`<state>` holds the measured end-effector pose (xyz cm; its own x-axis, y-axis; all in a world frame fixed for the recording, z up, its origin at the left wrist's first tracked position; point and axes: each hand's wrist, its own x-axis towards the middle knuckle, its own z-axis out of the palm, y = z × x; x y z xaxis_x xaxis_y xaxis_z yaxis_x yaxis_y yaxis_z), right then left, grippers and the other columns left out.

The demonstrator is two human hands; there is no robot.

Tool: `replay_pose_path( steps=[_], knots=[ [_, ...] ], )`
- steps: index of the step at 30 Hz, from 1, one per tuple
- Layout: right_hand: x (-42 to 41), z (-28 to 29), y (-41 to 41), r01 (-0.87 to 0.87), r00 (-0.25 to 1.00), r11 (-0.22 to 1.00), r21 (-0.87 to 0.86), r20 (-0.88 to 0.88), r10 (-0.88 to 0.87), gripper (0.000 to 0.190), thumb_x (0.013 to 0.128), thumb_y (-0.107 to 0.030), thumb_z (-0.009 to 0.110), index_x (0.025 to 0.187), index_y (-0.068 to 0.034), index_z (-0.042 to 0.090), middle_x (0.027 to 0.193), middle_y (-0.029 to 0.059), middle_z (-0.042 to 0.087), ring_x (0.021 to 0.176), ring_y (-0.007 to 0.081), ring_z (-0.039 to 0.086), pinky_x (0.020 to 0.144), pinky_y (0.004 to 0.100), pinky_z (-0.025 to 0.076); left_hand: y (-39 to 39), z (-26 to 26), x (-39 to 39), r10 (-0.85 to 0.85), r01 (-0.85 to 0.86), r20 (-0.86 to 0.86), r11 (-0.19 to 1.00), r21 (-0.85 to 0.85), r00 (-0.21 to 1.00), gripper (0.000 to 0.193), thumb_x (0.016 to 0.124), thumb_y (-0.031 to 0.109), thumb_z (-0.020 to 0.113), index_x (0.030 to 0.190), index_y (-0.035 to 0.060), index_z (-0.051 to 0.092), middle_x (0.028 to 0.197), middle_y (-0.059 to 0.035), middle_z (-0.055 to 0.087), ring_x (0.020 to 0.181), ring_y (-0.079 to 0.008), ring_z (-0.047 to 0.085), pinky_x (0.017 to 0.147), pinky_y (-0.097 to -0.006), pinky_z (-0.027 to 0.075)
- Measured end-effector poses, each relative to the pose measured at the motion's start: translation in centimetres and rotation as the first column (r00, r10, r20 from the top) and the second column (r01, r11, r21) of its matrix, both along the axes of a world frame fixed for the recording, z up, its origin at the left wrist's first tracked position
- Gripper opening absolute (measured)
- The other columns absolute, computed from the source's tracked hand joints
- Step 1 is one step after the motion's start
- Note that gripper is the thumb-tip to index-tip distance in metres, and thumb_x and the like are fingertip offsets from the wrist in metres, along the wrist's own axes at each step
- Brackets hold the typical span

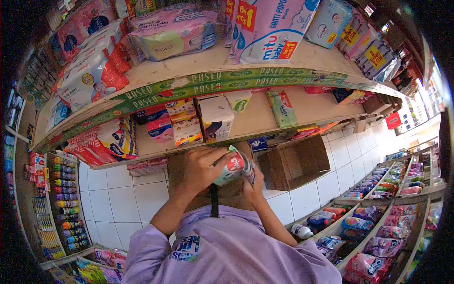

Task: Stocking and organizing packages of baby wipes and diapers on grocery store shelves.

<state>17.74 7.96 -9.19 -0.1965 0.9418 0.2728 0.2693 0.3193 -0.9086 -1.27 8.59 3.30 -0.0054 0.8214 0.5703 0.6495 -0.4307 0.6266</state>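
Just below the lower shelf edge, my left hand (205, 167) grips the upper left side of a green, white and red soft pack (232, 168), which looks like wipes. On its other side my right hand (253, 183) holds a greyish crumpled thing, perhaps a cloth or part of the packaging, against the pack; I cannot tell which. A similar green and red baby wipes pack (282, 108) lies on the lower shelf. Left of it stand a white and dark tissue pack (215, 117) and several small tissue packs (186, 131).
The upper shelf's edge (248, 76), with green strips, curves across in front, bearing large wipes packs (271, 32). An open cardboard box (294, 163) is on the white-tiled floor (120, 195) to the right. Side shelves hold bottles (67, 204) at left and pouches (369, 262) at right.
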Motion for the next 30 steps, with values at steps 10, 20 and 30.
replay_pose_path(
  steps=[10, 20, 30],
  knots=[
    [-2.0, 6.9, 0.3, -0.024, 0.982, 1.0, -0.002, -0.188, 0.023, 0.049, 0.084, -0.001, 0.052, 0.132, 0.002, 0.047, 0.137, 0.0211, 0.049, 0.13, 0.0319, 0.044, 0.109, 0.0383, 0.03, 0.8, -1.8, 1.4, -0.069, 0.068, -0.073, 0.997, -0.023, 0.995, 0.014, 0.077, 0.017, 0.073, 0.084, 0.0042, 0.071, 0.076, -0.0124, 0.069, 0.067, -0.0266, 0.068, 0.061, -0.0368, 0.053],
    [2.5, 0.7, 1.1, -0.107, 0.974, 0.947, -0.302, -0.224, 0.039, 0.035, 0.091, -0.014, 0.052, 0.122, 0.003, 0.054, 0.116, 0.0168, 0.062, 0.109, 0.0251, 0.056, 0.096, 0.0357, 0.041, 1.1, 0.5, -0.2, -0.151, 0.152, 0.011, 0.981, -0.125, 0.988, 0.016, 0.077, 0.02, 0.074, 0.085, 0.0066, 0.074, 0.087, -0.0102, 0.072, 0.071, -0.0243, 0.069, 0.064, -0.0343, 0.054],
    [0.6, 5.0, 1.8, -0.292, 0.954, 0.928, -0.231, 0.002, 0.301, 0.055, 0.069, -0.025, 0.083, 0.114, -0.003, 0.061, 0.098, 0.0123, 0.069, 0.089, 0.0219, 0.068, 0.082, 0.0346, 0.052, 2.2, 3.4, -1.1, -0.445, 0.36, -0.093, 0.816, -0.452, 0.891, 0.02, 0.082, 0.022, 0.065, 0.095, 0.0096, 0.072, 0.087, -0.0139, 0.069, 0.08, -0.0328, 0.066, 0.073, -0.0413, 0.051]
  ],
)
